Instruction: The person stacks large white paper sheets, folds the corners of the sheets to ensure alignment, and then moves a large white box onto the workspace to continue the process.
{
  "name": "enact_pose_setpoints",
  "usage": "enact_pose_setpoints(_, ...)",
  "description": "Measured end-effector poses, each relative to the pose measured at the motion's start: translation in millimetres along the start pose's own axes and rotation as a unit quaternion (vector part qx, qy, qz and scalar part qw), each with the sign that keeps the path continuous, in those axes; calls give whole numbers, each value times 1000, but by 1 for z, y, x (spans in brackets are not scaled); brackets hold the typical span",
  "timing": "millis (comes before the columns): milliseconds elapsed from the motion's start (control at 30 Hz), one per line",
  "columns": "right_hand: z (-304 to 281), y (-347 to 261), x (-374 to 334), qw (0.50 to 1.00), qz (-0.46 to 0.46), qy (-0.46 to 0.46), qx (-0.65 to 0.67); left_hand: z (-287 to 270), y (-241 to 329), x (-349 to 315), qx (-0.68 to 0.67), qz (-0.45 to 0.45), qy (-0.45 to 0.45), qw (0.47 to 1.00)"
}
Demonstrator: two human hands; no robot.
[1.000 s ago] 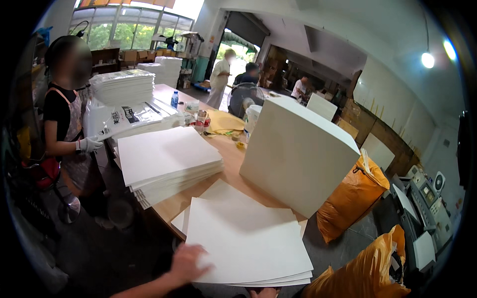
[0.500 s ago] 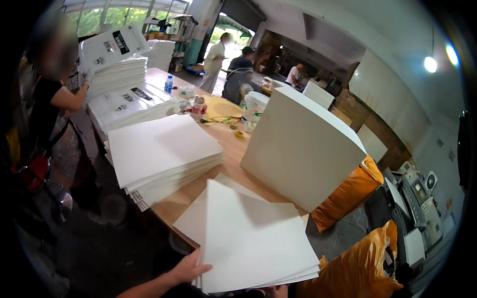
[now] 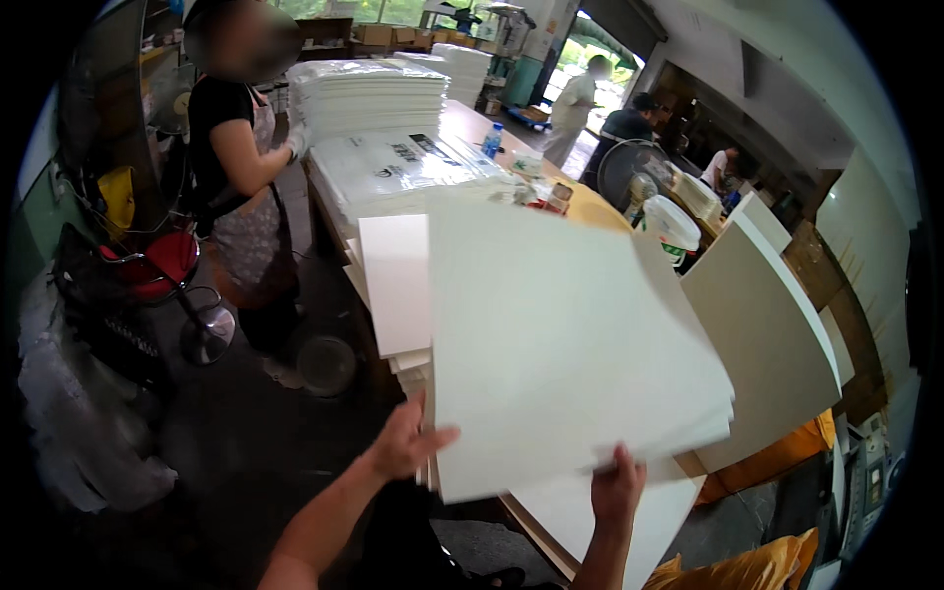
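A small bundle of large white sheets (image 3: 570, 344) is held up in front of me. My left hand (image 3: 411, 438) grips its left edge, thumb on top and the other fingers underneath. At the near edge my right hand (image 3: 619, 484) pinches the bundle, slightly blurred. Behind and left of the bundle stands a stack of white sheets (image 3: 393, 285), mostly hidden by it. More white sheets (image 3: 629, 521) lie on the table's near corner below my right hand. A tall block of white sheets (image 3: 777, 334) stands on edge to the right.
Clear-wrapped packs (image 3: 393, 167) are piled farther left, where a co-worker in an apron (image 3: 251, 226) stands with a gloved hand on them. A water bottle (image 3: 493, 141), a white bucket (image 3: 671, 226) and a fan (image 3: 634, 172) are farther off. Orange sacks (image 3: 757, 565) lie right.
The bundle has been raised and carried left, over part of the sheet stack. My view has turned left. My right hand now shows fully, and the co-worker's tilted pack lies flat.
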State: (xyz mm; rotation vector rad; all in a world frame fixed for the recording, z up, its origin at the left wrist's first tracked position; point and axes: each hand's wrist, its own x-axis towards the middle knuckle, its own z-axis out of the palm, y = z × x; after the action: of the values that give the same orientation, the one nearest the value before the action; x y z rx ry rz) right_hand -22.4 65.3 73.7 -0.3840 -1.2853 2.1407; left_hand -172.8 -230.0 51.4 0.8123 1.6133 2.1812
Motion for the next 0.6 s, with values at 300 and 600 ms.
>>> enact_pose_setpoints(300, 84, 148, 236, 972, 204, -24, 112, -103, -32, 121, -179, -125, 112, 969)
enact_pose_setpoints(600, 103, 143, 245, 949, 281, -54, -133, -142, -63, 142, -271, -235, 132, 924)
